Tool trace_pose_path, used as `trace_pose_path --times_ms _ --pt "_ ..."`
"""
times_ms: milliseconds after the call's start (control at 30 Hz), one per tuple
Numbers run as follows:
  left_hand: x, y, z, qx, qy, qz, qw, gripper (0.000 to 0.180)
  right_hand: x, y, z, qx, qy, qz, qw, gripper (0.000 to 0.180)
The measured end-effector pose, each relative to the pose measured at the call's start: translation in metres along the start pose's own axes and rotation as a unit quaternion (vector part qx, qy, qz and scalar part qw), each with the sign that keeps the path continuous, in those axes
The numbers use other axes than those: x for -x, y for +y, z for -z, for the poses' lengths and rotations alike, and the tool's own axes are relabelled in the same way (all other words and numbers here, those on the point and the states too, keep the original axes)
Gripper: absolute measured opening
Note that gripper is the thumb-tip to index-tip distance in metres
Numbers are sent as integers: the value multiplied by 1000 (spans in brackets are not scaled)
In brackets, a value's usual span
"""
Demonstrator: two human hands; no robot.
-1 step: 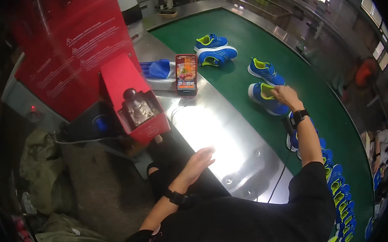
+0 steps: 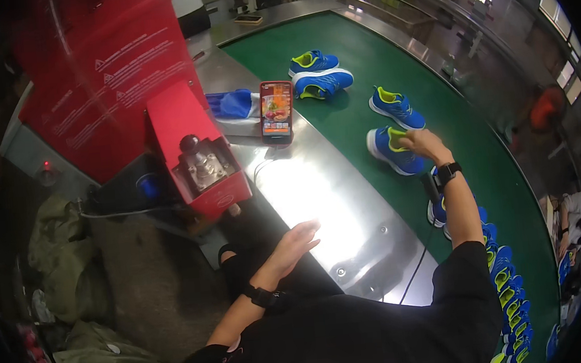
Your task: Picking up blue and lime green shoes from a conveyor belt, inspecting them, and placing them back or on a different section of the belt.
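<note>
My right hand (image 2: 425, 144) pinches the collar of a blue sneaker (image 2: 399, 159) with a yellow-green lining and white sole, over the green conveyor belt (image 2: 343, 146). Just beyond it a similar sneaker (image 2: 398, 111) rests on the belt. Above the shiny metal table edge (image 2: 311, 180) my left hand (image 2: 296, 244) is held with its fingers stretched out and nothing in it. Farther up the belt lies a pair of blue sneakers (image 2: 323, 82), one partly behind the other. Below my right forearm, more sneakers (image 2: 438, 213) are partly hidden.
A red machine (image 2: 199, 165) with a metal fitting stands at the left. Beside it a phone (image 2: 276, 113) leans near a blue and white bundle (image 2: 232, 106). A long row of sneakers (image 2: 511, 293) lines the belt at right. Olive cloth (image 2: 112, 356) lies at lower left.
The sneaker at my right hand has shifted slightly left and nearer to me. My left hand stays in about the same place. The whole view has moved very slightly.
</note>
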State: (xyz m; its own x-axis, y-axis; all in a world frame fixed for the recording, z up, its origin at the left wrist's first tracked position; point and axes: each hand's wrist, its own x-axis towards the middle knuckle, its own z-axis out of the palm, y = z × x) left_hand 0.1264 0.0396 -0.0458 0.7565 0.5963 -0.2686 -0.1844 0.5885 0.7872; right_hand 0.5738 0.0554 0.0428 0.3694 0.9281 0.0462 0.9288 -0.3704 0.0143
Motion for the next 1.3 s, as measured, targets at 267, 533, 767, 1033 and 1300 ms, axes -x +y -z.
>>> trace_pose_path --times_ms 267,533,767,1033,1300 --pt "1 11 0 3 8 3 1000 45 -69 -48 20 -115 -141 -69 981 51" --pt "-10 13 -16 -11 13 24 1000 45 -132 -8 -53 34 281 36 959 45" --pt "-6 7 -23 16 0 11 1000 42 -128 1 -32 -4 -60 -76 995 30" --pt "0 5 -11 18 -10 -27 999 44 -70 -33 -31 21 -85 97 991 32" --pt "9 -10 2 46 -3 -45 998 36 45 -14 -8 188 0 324 927 16"
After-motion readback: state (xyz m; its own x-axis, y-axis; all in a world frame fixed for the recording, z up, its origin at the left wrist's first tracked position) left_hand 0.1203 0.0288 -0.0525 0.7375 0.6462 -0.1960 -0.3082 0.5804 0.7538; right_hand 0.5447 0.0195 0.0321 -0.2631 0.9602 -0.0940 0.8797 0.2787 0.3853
